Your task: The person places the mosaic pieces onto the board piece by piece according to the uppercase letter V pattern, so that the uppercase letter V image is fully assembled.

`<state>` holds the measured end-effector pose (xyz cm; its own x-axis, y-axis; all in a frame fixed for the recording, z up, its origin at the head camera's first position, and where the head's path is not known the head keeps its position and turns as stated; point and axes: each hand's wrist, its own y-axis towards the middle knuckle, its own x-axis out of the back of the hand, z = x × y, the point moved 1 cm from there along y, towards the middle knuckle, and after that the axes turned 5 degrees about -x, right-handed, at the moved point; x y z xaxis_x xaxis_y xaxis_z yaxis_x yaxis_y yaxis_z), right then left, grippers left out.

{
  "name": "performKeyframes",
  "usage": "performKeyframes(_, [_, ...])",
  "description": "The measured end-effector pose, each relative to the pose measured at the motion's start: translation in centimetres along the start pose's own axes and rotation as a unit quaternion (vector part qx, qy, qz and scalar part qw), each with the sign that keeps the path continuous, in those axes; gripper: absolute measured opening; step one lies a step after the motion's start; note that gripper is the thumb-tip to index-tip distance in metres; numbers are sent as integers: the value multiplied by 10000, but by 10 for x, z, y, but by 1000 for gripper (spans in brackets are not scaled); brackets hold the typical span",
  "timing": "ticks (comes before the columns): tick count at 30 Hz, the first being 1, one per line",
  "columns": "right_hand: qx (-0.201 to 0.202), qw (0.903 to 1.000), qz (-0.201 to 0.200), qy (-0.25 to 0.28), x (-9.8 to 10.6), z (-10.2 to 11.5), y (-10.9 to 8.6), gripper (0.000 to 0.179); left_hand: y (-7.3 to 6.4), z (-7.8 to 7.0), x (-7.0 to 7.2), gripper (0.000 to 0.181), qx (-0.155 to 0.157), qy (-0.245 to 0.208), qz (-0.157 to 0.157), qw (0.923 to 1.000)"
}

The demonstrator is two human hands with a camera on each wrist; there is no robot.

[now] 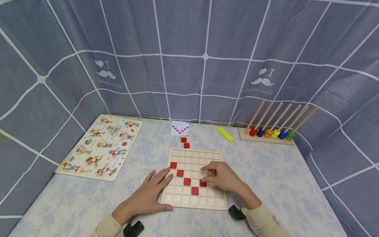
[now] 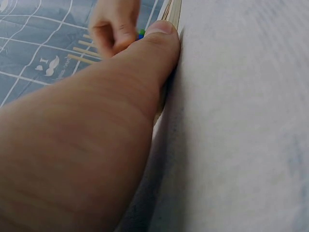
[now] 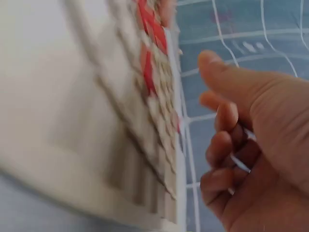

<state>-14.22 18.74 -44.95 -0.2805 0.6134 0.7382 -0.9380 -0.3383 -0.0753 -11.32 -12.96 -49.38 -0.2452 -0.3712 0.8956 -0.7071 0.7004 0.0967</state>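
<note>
A square wooden grid board (image 1: 207,203) lies on the table, with several red tiles (image 1: 187,181) set in its cells along a descending diagonal. One more red tile (image 1: 202,183) sits up and right of the lowest one, partly covered by my right hand (image 1: 223,177). That hand hovers over the board, fingers loosely bent and thumb apart, with nothing visible between them in the right wrist view. My left hand (image 1: 149,195) rests at the board's left edge, fingers spread and thumb along the near corner. Two loose red tiles (image 1: 186,145) lie just beyond the board.
Behind the loose tiles lies a small pattern card (image 1: 179,133). A yellow block (image 1: 226,134) is to its right, then a wooden peg stand (image 1: 266,139) with coloured beads. A picture puzzle board (image 1: 100,154) lies at left. A grey curtain (image 1: 183,75) hangs behind the table.
</note>
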Motion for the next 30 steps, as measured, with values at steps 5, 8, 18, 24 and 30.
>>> performKeyframes(5, [253,9995,-141,100,16,-1,46,41,0,-1,-1,110,15,-2,-32,10000])
performKeyframes(8, [174,9995,-243,125,17,-2,77,39,-1,0,-2,110,-4,63,-84,9999])
performKeyframes(18, [-465,9987,-206,46,0,-13,133,28,1,0,-2,110,-103,132,-68,9998])
performKeyframes(24, [-604,9980,-6,-162,-3,-13,140,24,0,-1,-2,110,-84,164,-51,9998])
performKeyframes(30, [-442,9981,119,-418,-1,-9,142,23,1,-1,-1,110,-54,145,-16,9999])
